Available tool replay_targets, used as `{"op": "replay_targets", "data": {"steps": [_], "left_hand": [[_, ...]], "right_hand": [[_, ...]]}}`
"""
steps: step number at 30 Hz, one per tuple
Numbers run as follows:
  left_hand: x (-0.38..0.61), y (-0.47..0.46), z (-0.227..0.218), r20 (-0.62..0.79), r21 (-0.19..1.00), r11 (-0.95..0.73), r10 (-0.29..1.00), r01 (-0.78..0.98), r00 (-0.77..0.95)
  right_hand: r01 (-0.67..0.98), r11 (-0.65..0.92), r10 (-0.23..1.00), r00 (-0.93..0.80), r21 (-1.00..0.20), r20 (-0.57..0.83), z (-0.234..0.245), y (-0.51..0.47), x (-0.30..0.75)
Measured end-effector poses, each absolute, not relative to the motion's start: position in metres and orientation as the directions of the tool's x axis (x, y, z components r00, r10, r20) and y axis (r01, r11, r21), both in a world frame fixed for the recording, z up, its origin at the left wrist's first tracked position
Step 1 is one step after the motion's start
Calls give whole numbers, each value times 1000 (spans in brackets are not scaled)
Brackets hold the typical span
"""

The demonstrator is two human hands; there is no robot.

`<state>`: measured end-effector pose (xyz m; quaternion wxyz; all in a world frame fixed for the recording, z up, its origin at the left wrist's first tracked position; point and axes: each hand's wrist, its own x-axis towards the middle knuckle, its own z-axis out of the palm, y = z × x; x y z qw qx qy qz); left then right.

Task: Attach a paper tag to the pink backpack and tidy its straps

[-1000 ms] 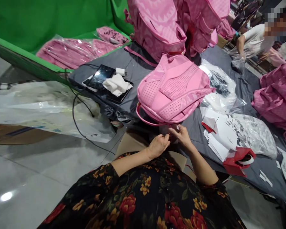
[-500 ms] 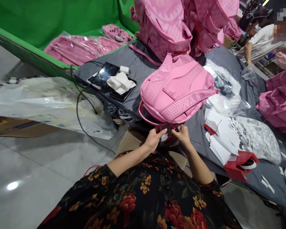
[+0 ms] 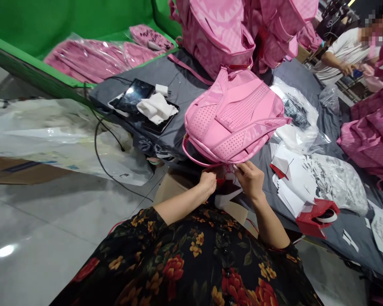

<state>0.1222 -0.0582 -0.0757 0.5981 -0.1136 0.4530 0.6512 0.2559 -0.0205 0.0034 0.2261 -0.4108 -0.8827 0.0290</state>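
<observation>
Left hand (image 3: 208, 182) | right hand (image 3: 250, 178) | pinching tag (image 3: 227, 178) | writing unreadable

- Nothing I can see here can actually be read.
- The clear plastic sheet (image 3: 67, 140) on the floor carries small dark marks near its edge, too small to make out.
- The bagged printed sheets (image 3: 338, 180) on my tabletop (image 3: 185, 91) show grey print, all blurred.
- My pink backpack (image 3: 232, 123) shows no legible label.
</observation>
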Motion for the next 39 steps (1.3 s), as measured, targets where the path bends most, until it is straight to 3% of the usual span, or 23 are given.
{"op": "replay_targets", "data": {"steps": [4, 8, 14, 22, 26, 30, 34, 39], "left_hand": [[120, -62, -64, -730, 386, 164, 656, -908, -192], [117, -74, -60, -742, 355, 184, 652, -917, -157], [114, -78, -65, -690, 350, 134, 707, -927, -158], [118, -85, -73, -534, 440, 97, 828, -893, -173], [122, -82, -76, -551, 503, 81, 797, -861, -247], [125, -73, -75, -525, 600, 57, 780, -798, -340], [127, -69, -70, -496, 688, 23, 745, -725, -447], [122, -79, -65, -494, 760, 78, 715, -645, -495]], "right_hand": [[714, 698, 634, -647, 45, 423, 6, -37, 235], [696, 709, 600, -682, 118, 418, -13, -46, 217], [680, 721, 544, -674, 132, 500, -34, -58, 217], [686, 727, 569, -609, 6, 553, -49, -70, 228], [681, 732, 567, -597, -15, 568, -48, -71, 229], [667, 742, 527, -520, -67, 672, -43, -69, 231], [775, 618, 629, -387, -132, 674, -54, -58, 229], [822, 565, 639, -382, -70, 667, -73, -45, 221]]}}
